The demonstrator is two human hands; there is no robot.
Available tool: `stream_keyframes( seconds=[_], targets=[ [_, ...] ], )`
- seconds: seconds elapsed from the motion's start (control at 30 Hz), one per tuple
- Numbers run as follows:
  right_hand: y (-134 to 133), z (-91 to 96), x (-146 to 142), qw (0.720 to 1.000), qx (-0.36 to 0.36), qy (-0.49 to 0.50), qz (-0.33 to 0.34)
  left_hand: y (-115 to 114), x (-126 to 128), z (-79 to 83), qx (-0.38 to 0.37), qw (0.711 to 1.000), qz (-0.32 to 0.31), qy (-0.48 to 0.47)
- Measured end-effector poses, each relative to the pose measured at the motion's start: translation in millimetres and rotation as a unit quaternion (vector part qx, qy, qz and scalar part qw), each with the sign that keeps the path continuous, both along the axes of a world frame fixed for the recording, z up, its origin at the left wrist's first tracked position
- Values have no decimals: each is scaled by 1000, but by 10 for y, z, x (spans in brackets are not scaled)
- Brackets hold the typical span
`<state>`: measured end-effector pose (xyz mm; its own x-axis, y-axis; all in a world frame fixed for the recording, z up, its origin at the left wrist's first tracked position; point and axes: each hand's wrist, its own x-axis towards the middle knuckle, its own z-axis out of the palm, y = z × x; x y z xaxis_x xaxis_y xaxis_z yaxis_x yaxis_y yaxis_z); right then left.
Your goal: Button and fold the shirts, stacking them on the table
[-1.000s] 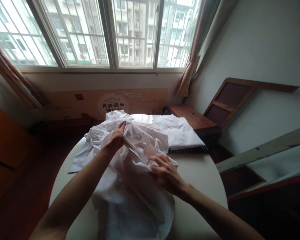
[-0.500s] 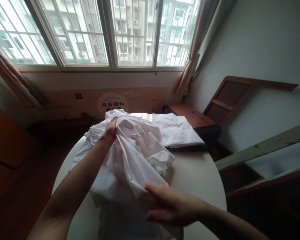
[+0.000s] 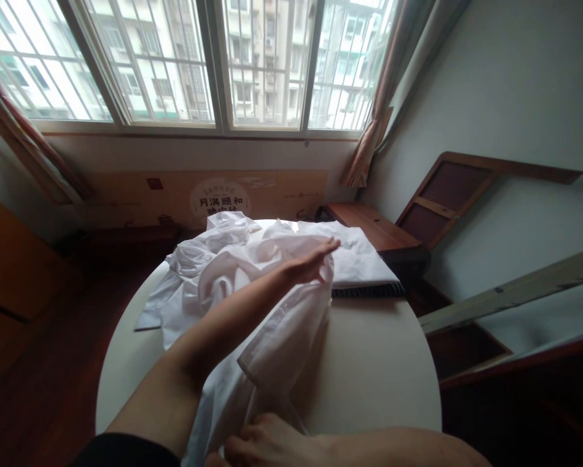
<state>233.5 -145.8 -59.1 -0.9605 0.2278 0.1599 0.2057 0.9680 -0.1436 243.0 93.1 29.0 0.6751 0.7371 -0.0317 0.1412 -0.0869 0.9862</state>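
Observation:
A crumpled white garment (image 3: 233,272) lies on a round pale table (image 3: 369,363). My left hand (image 3: 310,263) reaches across it to the right, fingers stretched out flat, with a fold of the white cloth draped over and under the hand. My right hand (image 3: 266,444) is at the bottom edge of the view, fingers closed on the near end of the same garment, which stretches up from it toward the left hand. Part of the right hand is cut off by the frame.
A folded white cloth (image 3: 359,259) rests on a dark striped item (image 3: 369,290) at the table's far right. Behind stand a wooden bench (image 3: 373,227), a leaning wooden frame (image 3: 447,194), a printed cardboard panel (image 3: 213,194) under the window, and planks (image 3: 515,292) at right.
My left hand let go of the bunched cloth at the far left and swept right, now flat. My right hand pulled the garment's end back toward me to the bottom edge.

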Motion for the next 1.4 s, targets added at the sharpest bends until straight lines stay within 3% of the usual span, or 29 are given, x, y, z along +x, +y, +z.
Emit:
stream_keyframes(
  seconds=[0.07, 0.13, 0.2, 0.27, 0.33, 0.4, 0.43, 0.53, 0.6, 0.67, 0.77, 0.83, 0.93, 1.0, 1.07, 1.13, 1.2, 1.27, 1.3, 1.33, 1.4],
  targets=[
    [86, 202, 141, 997, -56, -8, 54, -204, 53, -193, 81, 983, -131, 100],
    [251, 502, 366, 989, -131, -4, 69, -312, -87, -316, 217, 948, -153, 174],
    [534, 790, 622, 977, -208, 51, -7, -316, -379, -340, 345, 902, -44, 255],
    [941, 945, 871, 949, -208, 155, -179, -246, -769, -287, 408, 835, 133, 344],
    [1418, 913, 1095, 882, -123, 248, -382, -148, -1198, -212, 406, 763, 276, 420],
    [1859, 733, 1283, 799, -69, 262, -537, -65, -1606, -173, 345, 725, 352, 481],
    [2035, 616, 1361, 771, -78, 243, -584, -39, -1783, -175, 293, 733, 351, 503],
    [2347, 310, 1547, 736, -155, 185, -633, -13, -2160, -246, 202, 822, 248, 471],
    [2427, 226, 1667, 723, -168, 188, -643, -12, -2302, -289, 214, 870, 213, 390],
    [2474, 257, 1815, 695, -148, 230, -664, 4, -2408, -288, 239, 891, 243, 300],
    [2540, 437, 2065, 630, -125, 364, -674, 78, -2567, -222, 252, 894, 326, 177],
    [2557, 564, 2194, 586, -175, 452, -649, 132, -2651, -184, 253, 886, 363, 140],
    [2500, 683, 2256, 533, -334, 488, -605, 125, -2635, -175, 272, 866, 360, 217],
    [2416, 732, 2193, 522, -428, 469, -569, 30, -2503, -188, 320, 832, 330, 310],
    [2312, 795, 2038, 546, -472, 456, -521, -112, -2307, -202, 387, 798, 278, 368],
    [2187, 879, 1783, 620, -453, 449, -457, -244, -2103, -215, 436, 789, 193, 387],
    [2027, 950, 1445, 739, -380, 411, -374, -306, -1941, -228, 428, 810, 85, 392],
    [1824, 958, 1072, 876, -263, 299, -273, -278, -1838, -240, 365, 849, 11, 382],
    [1711, 930, 895, 932, -200, 211, -217, -238, -1803, -246, 322, 871, 19, 372],
    [1598, 882, 735, 966, -139, 136, -172, -191, -1770, -252, 280, 889, 60, 358],
    [1392, 744, 480, 992, -54, 33, -111, -102, -1684, -268, 212, 903, 181, 325]
  ],
)
